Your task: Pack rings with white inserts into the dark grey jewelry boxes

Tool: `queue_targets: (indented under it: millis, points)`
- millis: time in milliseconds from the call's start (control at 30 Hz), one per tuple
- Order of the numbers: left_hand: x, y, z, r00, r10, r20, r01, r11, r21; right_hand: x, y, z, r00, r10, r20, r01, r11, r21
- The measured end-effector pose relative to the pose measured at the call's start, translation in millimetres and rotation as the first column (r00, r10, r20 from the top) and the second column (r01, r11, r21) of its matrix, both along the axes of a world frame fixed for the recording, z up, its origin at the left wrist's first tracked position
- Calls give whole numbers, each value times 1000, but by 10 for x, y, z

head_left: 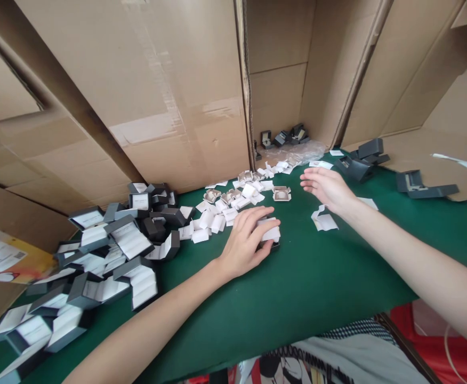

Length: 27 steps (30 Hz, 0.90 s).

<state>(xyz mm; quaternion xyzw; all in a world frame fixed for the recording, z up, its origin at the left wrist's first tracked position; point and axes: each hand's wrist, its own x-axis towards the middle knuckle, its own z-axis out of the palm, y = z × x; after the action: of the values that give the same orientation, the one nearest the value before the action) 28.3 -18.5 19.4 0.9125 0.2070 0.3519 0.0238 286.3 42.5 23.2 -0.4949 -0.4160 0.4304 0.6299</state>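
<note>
My left hand (246, 237) is closed round a small black box with a white insert (272, 233) on the green tabletop. The fingers cover most of that box. My right hand (326, 186) hovers over the table to the right, fingers stretched out and nothing visible in them. Just below it lies a folded white paper piece (325, 221). Beyond my left hand spreads a pile of small white folded card pieces (217, 221). Near the pile's right end sits an open beige insert (282, 193).
Many open black boxes with white linings (129, 237) are heaped at the left. Several black boxes (357, 165) lie at the back right, and another open box (425, 186) rests near a cardboard flap. Tall cardboard cartons (185, 80) wall the far side, with clear plastic wrap (307, 152) at one opening.
</note>
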Motion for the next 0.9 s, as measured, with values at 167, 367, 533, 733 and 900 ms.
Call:
queue_targets:
  millis: [167,367,533,733,900]
  points:
    - [-12,1,0,988,145,-48,-144,989,29,-116,-89,109,977,82,-199,-85,996,-7]
    - [-29,10,-19,993,102,-57,-83,960,269,-68,-51,108,764,59,-643,-187,973,-132]
    - [11,-79,102,998,11,61,-25,971,236,-15,9,-17,1000,-5,-2,5,1000,-20]
    - [-67,-77,546,898,34,438,27,991,-133,-127,-59,-112,532,-26,847,-212,964,163]
    - [-304,299,589,836,326,442,-252,943,-218,-183,-42,-221,358,41,933,-277,959,64]
